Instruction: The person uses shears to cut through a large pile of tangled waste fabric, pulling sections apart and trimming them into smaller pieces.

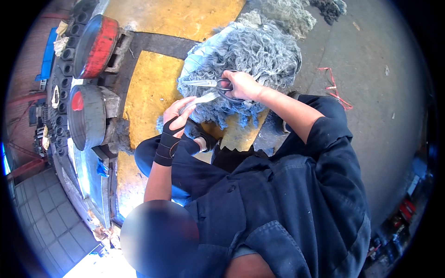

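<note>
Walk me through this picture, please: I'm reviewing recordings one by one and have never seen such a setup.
There is no robot here, just a person using two bare hands. One wide fisheye camera worn on the head looks down, so straight edges bend and the dark jacket fills the lower part. Picture left is the person's left.

The right hand holds scissors with dark handles. The left hand, its wrist in a black wrap, grips a narrow pale piece; I can't tell what it is.

Below lies a grey-blue fluffy heap on a floor with yellow areas.
</note>
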The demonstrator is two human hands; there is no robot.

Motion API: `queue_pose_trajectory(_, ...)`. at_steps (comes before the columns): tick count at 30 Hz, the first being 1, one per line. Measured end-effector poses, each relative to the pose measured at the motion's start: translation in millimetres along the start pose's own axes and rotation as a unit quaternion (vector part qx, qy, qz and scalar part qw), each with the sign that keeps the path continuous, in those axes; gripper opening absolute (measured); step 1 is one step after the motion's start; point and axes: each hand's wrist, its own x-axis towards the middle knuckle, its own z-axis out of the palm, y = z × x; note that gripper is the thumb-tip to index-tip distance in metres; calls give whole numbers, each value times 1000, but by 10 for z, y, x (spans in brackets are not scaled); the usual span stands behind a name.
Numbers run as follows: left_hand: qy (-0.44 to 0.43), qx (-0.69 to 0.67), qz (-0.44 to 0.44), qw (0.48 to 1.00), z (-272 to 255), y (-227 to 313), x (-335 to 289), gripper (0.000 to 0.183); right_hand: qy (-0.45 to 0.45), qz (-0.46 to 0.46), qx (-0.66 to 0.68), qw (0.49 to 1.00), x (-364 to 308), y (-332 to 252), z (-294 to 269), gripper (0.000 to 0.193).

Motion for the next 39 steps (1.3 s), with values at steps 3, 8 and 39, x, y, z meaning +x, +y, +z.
queue_pose_trajectory(3, 31, 8, 15, 999, -77, -62, 37, 21, -14, -11, -28, 999, 27, -85, -95, 34)
queue_pose_trajectory(8, -16, 269, 0, 963, -123, -135, 97, 26, 57, -73, -4, 996, 89, -269, -442, 34)
queue_pose_trajectory(39, -102, -110, -24, 988, 490, -92, 753, 19, 30, -64, -20, 997, 154, -353, -420, 38)
